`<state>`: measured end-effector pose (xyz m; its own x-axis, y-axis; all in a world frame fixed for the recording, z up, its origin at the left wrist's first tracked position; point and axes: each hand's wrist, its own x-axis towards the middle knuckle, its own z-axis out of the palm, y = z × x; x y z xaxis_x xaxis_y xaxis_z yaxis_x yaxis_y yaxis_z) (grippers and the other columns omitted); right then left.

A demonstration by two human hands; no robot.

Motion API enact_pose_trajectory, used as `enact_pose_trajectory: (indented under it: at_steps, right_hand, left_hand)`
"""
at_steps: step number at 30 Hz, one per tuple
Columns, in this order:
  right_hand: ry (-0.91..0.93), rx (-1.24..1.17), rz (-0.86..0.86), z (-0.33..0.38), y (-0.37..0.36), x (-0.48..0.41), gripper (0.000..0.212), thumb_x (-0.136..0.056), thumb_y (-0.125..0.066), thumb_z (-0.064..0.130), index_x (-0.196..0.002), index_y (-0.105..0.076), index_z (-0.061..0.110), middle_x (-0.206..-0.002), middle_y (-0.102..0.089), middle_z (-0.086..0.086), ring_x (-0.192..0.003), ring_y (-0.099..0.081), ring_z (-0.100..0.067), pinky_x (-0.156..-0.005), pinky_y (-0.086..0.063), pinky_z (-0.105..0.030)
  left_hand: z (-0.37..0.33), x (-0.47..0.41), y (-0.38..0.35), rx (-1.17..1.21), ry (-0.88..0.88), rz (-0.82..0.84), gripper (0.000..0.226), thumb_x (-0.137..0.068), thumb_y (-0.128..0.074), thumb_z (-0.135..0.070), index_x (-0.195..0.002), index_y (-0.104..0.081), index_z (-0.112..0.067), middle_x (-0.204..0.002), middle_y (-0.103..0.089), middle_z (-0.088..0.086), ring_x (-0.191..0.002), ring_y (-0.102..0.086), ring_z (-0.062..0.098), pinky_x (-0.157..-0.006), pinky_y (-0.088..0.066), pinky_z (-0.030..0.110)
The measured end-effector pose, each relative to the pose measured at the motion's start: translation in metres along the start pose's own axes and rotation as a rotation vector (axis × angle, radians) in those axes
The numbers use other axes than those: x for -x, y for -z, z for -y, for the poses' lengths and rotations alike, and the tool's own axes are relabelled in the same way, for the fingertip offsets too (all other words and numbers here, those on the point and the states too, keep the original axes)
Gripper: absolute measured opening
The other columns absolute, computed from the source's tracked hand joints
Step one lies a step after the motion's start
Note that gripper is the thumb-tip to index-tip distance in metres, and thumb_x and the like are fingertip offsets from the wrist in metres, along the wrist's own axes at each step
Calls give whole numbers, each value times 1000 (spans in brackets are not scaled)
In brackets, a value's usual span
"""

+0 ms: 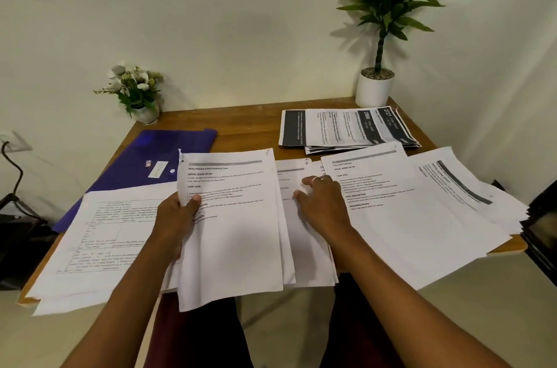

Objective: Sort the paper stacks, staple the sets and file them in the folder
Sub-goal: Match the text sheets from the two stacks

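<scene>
Paper set (235,232) pinched in left grip (176,217), right grip (322,202) spread on stack (304,241) beside it

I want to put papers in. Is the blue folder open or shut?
Looks shut: the blue folder lies flat, flap down.

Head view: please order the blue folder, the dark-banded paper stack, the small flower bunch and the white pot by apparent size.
1. blue folder, though papers cover part of it
2. dark-banded paper stack
3. small flower bunch
4. white pot, without its plant
Folder and stack look close; the order there is unsure.
</scene>
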<state>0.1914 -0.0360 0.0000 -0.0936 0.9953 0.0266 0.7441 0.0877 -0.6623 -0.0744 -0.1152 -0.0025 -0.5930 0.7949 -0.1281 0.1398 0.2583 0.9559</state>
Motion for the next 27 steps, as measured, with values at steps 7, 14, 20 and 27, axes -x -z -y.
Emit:
enact_pose_trajectory:
  at_steps: [7, 14, 20, 27]
  right_hand:
    - [-20, 173, -2, 2, -20, -1, 83, -91, -73, 44, -156, -32, 13, -148, -45, -12, -137, -39, -29, -108, -39, -37]
    - [-84, -266, -46, 4, -25, -15, 85, -81, -85, 12, -152, -40, 22, -137, -52, -8, -125, -58, -26, -92, -53, -30]
    - [-99, -459, -74, 11, -16, -16, 41, -86, -81, 18, -123, -62, 18, -97, -69, 3, -85, -66, -11, -73, -54, -20]
    - [-136, -403, -139, 1, -12, -20, 25, -87, -80, 26, -104, -73, 9, -88, -69, 3, -77, -64, -10, -63, -42, -13]
  left_hand:
    - [20, -3, 1, -175, -148, 25, 18, -102, -58, -33, -115, -63, -21, -106, -69, 2, -90, -66, 15, -73, -49, 27]
    - [23, -6, -1, -146, -136, 26, 16, -102, -60, -29, -115, -63, -20, -104, -70, 1, -88, -66, 9, -68, -50, 22]
    - [23, -7, -4, -219, -151, 9, 10, -102, -59, -30, -111, -60, -25, -104, -66, -3, -81, -60, 3, -63, -44, 20]
    - [28, -11, -4, -214, -132, 4, 13, -101, -60, -32, -113, -60, -26, -107, -67, -2, -84, -63, 11, -64, -46, 22]
